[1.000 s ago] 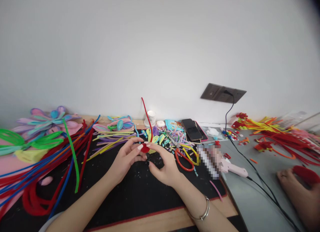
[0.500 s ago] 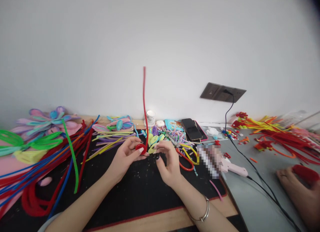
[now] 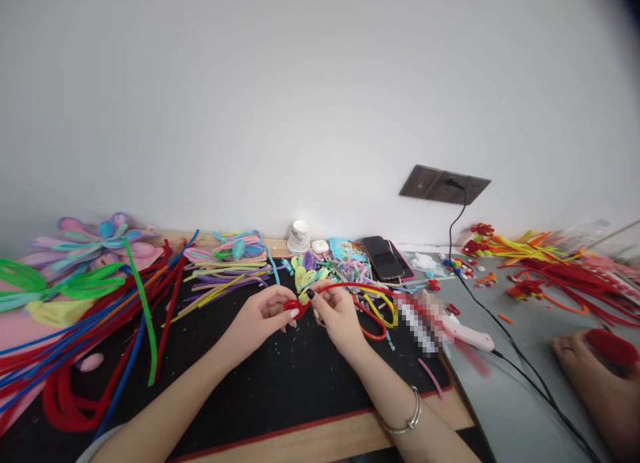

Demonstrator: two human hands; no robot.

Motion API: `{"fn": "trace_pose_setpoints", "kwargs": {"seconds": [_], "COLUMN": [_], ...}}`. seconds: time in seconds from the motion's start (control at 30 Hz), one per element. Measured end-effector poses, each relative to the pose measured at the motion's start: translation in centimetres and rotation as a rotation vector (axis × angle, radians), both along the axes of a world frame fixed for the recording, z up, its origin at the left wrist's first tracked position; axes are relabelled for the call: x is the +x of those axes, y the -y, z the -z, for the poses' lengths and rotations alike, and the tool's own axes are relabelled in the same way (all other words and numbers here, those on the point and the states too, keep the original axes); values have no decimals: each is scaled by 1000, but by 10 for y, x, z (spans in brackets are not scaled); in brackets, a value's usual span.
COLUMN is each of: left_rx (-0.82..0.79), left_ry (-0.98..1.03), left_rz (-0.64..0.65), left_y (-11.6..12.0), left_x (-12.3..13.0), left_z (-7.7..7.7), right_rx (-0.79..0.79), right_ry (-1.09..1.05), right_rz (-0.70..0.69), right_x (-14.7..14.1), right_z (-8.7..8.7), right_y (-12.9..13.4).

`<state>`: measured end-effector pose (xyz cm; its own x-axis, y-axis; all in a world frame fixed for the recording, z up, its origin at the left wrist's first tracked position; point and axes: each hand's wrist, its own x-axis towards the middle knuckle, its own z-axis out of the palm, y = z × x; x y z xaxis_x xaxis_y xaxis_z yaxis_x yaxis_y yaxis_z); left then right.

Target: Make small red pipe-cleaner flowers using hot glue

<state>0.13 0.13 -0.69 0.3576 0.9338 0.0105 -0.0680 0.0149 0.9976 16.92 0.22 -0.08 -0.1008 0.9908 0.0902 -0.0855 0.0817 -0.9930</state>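
Note:
Above the black mat, my left hand pinches a small wound coil of red pipe cleaner between thumb and fingers. My right hand is closed beside it, thumb and forefinger on the same strand close to the coil. The long free end arcs out to the right over the mat's contents, its tip blurred by motion. Just behind my fingertips lie pale yellow pipe cleaner loops. A red loop rests to the right of my right hand.
Bundles of red and blue pipe cleaners fill the left side. Phones and a paper cup stand at the back. A pink corded tool lies right. Another person's hand holds something red at the far right.
The red strand's free end stood upright and has swung down to the right. My right hand has closed on the strand by the coil, and the coil has shifted slightly right.

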Motion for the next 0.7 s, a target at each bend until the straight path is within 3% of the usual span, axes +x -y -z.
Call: {"fn": "trace_pose_setpoints", "kwargs": {"seconds": [0.4, 0.7], "left_rx": [-65, -59], "left_ry": [41, 11], "left_rz": [95, 158], "left_y": [1, 6], "left_x": [1, 2], "left_z": [8, -1], "right_rx": [12, 18], "right_ry": [102, 150], "right_rz": [-89, -131], "right_x": [0, 0], "right_z": [-5, -1], "right_y": [4, 3]}}
